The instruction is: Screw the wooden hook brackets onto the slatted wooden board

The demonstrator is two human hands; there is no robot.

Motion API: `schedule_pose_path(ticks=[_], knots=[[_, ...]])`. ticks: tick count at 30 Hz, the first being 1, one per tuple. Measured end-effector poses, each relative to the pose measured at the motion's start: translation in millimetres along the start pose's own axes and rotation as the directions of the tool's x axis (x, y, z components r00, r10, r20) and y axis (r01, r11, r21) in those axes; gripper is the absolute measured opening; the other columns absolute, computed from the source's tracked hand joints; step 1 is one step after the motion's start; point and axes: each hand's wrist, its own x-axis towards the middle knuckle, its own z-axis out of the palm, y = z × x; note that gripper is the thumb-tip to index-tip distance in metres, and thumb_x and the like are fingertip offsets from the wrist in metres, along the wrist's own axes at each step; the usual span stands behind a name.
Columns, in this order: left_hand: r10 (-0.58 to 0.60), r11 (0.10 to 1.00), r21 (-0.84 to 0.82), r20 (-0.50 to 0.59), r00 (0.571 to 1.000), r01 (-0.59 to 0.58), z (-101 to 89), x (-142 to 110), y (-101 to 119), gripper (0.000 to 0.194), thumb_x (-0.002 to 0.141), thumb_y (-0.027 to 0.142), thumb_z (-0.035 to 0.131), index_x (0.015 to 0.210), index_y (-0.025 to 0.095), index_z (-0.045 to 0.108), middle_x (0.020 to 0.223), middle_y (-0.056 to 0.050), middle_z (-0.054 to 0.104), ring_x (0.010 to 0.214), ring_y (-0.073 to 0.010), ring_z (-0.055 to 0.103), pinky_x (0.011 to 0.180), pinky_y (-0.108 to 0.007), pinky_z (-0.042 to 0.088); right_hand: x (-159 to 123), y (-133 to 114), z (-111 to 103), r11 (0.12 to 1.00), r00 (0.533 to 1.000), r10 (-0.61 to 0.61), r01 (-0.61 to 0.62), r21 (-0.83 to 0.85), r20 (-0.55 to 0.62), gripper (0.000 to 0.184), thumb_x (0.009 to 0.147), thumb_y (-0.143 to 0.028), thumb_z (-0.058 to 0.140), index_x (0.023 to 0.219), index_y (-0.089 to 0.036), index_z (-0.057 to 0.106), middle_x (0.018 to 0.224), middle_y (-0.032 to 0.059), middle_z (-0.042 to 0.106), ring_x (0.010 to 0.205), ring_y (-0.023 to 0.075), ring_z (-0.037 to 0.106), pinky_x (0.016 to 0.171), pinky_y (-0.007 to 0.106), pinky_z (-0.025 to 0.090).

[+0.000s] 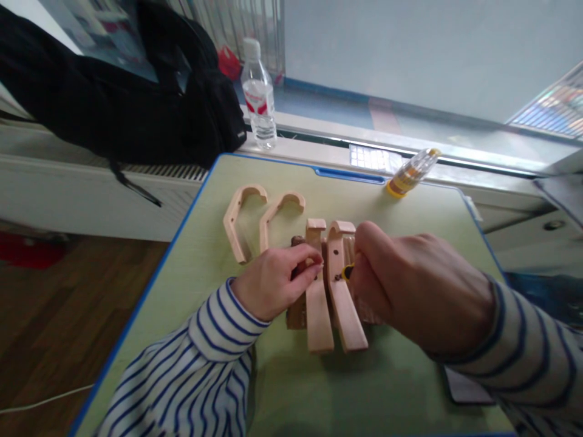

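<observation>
Two curved wooden hooks, the left one (319, 321) and the right one (348, 318), lie side by side across a brown block (296, 317) in the middle of the table. My left hand (277, 276) is closed in a pinch over the left hook; what is between its fingertips is too small to make out. My right hand (405, 285) is a fist around a yellow-and-black screwdriver (347, 272), mostly hidden by the fingers. Its visible end is close to a dark screw or hole (337, 277) in the right hook. Another hole shows higher up on that hook.
Two more wooden hooks, one (231, 226) and another (265, 229), lie at the table's (200, 267) back left. A clear bottle with a yellow base (407, 177) stands at the back right. Beyond the edge are a water bottle (259, 100) and a black bag (200, 115).
</observation>
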Motion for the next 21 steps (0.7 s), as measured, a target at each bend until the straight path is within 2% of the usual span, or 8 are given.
schedule_pose_path(ticks=[3,6,8,11,14,17,21], knots=[[0.087,0.996,-0.024,-0.099,0.991,-0.09,-0.2,0.5,9.3,0.017,0.083,0.027,0.055,0.088,0.016,0.067,0.08,-0.004,0.064,0.07,-0.0135,0.058,0.064,-0.025,0.046,2.5,1.4,-4.3,0.999,0.999,-0.029,0.03,-0.02,0.035,0.016,0.085,-0.029,0.032,0.081,-0.019,0.043,0.048,-0.0068,0.036,0.039,0.008,0.02,0.043,0.026,0.011],[0.183,0.96,-0.179,-0.178,0.967,-0.215,0.9,2.7,19.4,0.016,0.078,0.026,0.06,0.088,0.016,0.068,0.09,-0.007,0.065,0.08,-0.016,0.06,0.072,-0.028,0.05,6.2,3.0,-9.6,0.998,0.995,-0.063,0.065,-0.021,0.072,0.017,0.086,-0.031,0.032,0.083,-0.019,0.044,0.05,-0.0056,0.04,0.04,0.0082,0.019,0.043,0.026,0.011],[0.216,0.932,-0.252,-0.19,0.958,-0.261,2.6,5.4,22.4,0.016,0.076,0.025,0.062,0.088,0.016,0.068,0.094,-0.008,0.066,0.087,-0.0176,0.06,0.078,-0.03,0.05,7.2,3.2,-12.6,0.997,0.992,-0.081,0.082,-0.011,0.098,0.019,0.087,-0.032,0.031,0.083,-0.019,0.043,0.051,-0.0049,0.042,0.04,0.0082,0.019,0.043,0.026,0.012],[0.231,0.927,-0.258,-0.185,0.955,-0.274,5.9,10.2,19.9,0.014,0.076,0.027,0.065,0.085,0.017,0.069,0.093,-0.007,0.067,0.089,-0.0174,0.061,0.084,-0.031,0.049,6.6,3.1,-17.0,0.995,0.986,-0.1,0.1,0.003,0.13,0.018,0.087,-0.033,0.031,0.084,-0.019,0.043,0.052,-0.0044,0.045,0.04,0.008,0.021,0.043,0.026,0.012],[0.259,0.915,-0.262,-0.198,0.945,-0.306,8.9,13.8,14.3,0.012,0.079,0.026,0.063,0.085,0.017,0.069,0.093,-0.007,0.069,0.094,-0.0174,0.059,0.088,-0.033,0.047,6.6,5.6,-23.9,0.989,0.975,-0.147,0.147,0.013,0.166,0.014,0.086,-0.029,0.034,0.086,-0.018,0.043,0.057,-0.0023,0.051,0.042,0.0083,0.032,0.044,0.025,0.015],[0.233,0.921,-0.273,-0.187,0.954,-0.278,10.7,15.1,11.6,0.012,0.078,0.027,0.065,0.083,0.018,0.07,0.094,-0.007,0.068,0.092,-0.0179,0.06,0.083,-0.032,0.049,9.2,11.1,-32.1,0.97,0.948,-0.243,0.24,0.041,0.205,0.013,0.086,-0.027,0.038,0.088,-0.017,0.045,0.069,0.0017,0.058,0.052,0.0097,0.045,0.048,0.025,0.021],[0.178,0.94,-0.262,-0.173,0.969,-0.219,13.3,14.9,11.3,0.02,0.077,0.032,0.065,0.089,0.017,0.07,0.085,-0.007,0.068,0.082,-0.0181,0.06,0.073,-0.03,0.05,14.0,16.6,-35.5,0.948,0.916,-0.317,0.314,0.054,0.244,0.011,0.086,-0.025,0.04,0.088,-0.017,0.048,0.077,0.0025,0.058,0.059,0.0104,0.047,0.051,0.026,0.022]])
